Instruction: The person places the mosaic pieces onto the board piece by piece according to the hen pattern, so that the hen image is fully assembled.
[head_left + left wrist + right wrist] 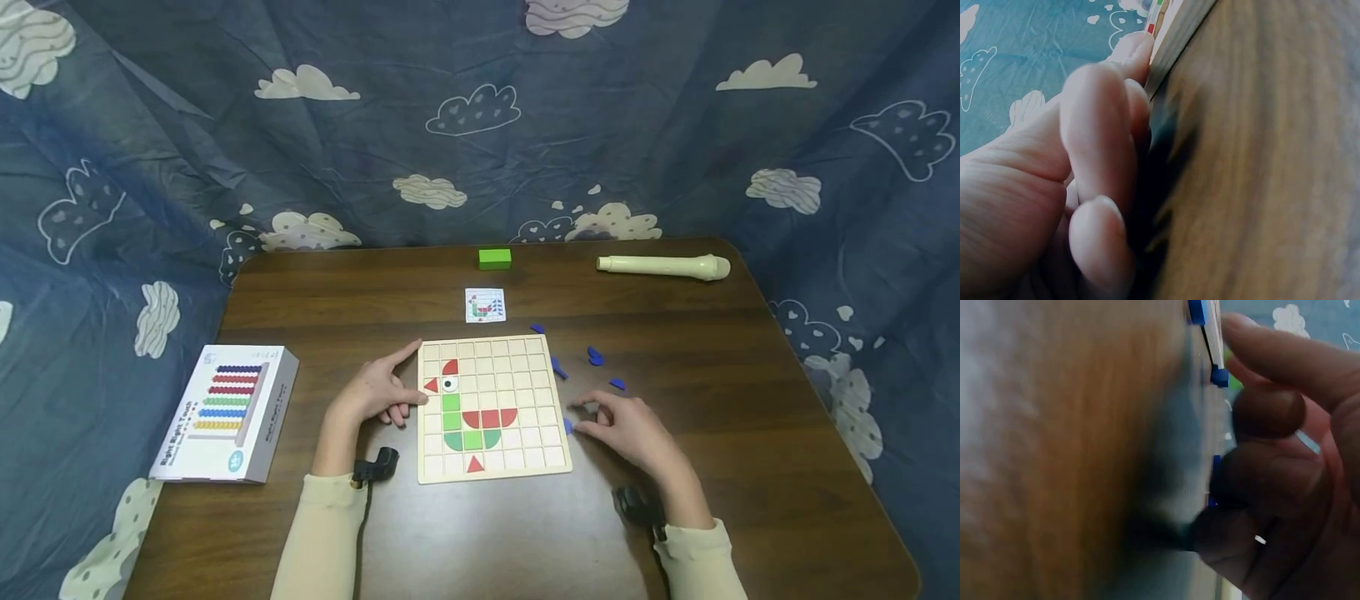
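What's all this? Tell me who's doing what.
A person is working on a board. Red pieces and green pieces form a bird-like shape on it; no blue ones. The left hand touches its left edge; the right hand is beside a blue piece at its right edge, whether pinching it I can't tell. More blue pieces lie nearby. A card beyond shows a similar shape.
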The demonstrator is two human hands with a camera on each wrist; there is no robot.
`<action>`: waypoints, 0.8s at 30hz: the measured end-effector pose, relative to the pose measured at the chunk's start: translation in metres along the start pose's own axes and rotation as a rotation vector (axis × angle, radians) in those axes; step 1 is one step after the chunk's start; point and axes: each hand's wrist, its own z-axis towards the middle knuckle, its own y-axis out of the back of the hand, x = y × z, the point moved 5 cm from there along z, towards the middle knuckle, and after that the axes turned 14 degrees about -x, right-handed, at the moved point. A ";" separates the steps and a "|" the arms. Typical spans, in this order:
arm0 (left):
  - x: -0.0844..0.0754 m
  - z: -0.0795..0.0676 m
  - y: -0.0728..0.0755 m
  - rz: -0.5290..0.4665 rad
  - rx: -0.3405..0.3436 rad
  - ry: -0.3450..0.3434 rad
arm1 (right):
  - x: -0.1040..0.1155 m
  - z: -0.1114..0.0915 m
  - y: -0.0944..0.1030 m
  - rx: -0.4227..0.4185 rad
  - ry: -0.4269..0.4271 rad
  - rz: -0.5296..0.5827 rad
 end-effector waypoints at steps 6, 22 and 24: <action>0.002 0.000 0.000 0.005 -0.005 -0.002 | 0.007 -0.006 -0.007 0.045 0.052 -0.037; -0.001 -0.001 0.000 0.009 -0.004 -0.008 | 0.009 -0.001 -0.001 -0.134 0.077 -0.142; 0.000 -0.001 0.000 0.006 -0.004 -0.002 | 0.017 0.002 0.001 -0.155 0.086 -0.129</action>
